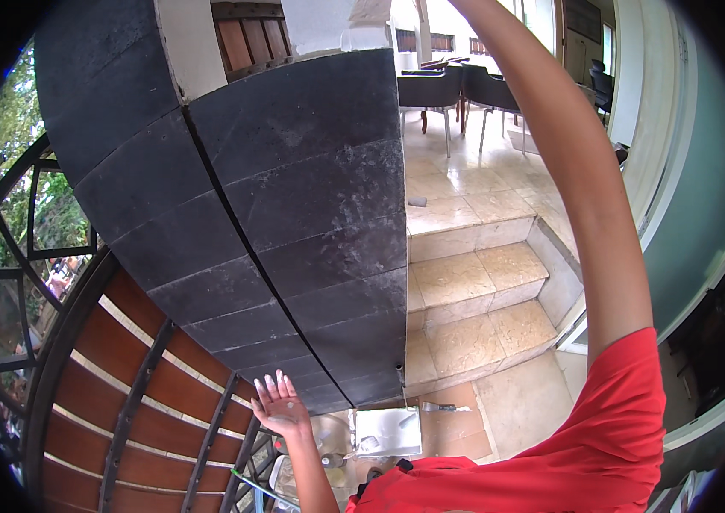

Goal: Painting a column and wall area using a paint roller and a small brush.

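Observation:
My left hand [283, 408] is held low in front of the dark tiled pillar [319, 197], palm up with its fingers spread. Pale dust or paste marks its fingertips and palm, and nothing lies in it. My right arm [589, 197], in a red sleeve, stretches up past the top edge, so the hand itself is out of view. The right-hand face of the pillar has whitish smears on its tiles. Below it a white tray [405, 440] sits on the floor with some pale material in it. A scraper [441, 407] rests on cardboard beside the tray.
Beige stone steps [478, 278] rise to the right of the pillar, with a small grey piece [416, 202] on the upper floor. Black chairs [431, 88] stand farther back. A slatted brown metal-framed gate [123, 398] curves along the left. Containers [332, 462] sit near my left forearm.

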Motion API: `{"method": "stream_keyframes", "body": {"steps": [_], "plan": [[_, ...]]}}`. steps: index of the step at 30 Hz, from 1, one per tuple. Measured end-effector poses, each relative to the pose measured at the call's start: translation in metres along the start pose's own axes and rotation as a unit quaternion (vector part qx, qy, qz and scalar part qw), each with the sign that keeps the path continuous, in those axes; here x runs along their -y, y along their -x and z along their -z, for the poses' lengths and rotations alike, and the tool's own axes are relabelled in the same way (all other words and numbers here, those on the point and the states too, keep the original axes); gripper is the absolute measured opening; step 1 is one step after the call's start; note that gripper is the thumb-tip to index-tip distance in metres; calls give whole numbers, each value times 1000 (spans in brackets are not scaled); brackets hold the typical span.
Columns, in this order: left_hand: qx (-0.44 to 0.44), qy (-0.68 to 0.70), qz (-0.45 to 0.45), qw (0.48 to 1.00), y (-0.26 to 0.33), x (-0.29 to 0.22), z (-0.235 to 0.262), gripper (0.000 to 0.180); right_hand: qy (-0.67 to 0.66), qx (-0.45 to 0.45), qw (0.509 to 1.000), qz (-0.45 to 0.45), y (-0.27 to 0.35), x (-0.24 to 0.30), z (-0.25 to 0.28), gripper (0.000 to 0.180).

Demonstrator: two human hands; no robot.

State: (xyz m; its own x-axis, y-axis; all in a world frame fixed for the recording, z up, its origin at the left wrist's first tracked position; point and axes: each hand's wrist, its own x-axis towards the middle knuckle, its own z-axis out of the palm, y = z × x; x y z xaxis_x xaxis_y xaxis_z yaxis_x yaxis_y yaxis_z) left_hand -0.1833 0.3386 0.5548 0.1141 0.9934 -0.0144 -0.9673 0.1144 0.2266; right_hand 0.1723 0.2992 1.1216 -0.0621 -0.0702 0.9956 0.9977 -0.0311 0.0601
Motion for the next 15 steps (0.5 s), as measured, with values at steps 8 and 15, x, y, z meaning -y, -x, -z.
{"method": "stream_keyframes", "body": {"steps": [8, 15], "plan": [[-8, 0, -7, 1000, 9, -3, 14, 52, -57, 178, 981, -48, 24, -4, -15, 44], [-19, -4, -36, 999, 13, -16, 17, 51, -9, -21, 1000, 13, -4, -11, -1, 41]]}}
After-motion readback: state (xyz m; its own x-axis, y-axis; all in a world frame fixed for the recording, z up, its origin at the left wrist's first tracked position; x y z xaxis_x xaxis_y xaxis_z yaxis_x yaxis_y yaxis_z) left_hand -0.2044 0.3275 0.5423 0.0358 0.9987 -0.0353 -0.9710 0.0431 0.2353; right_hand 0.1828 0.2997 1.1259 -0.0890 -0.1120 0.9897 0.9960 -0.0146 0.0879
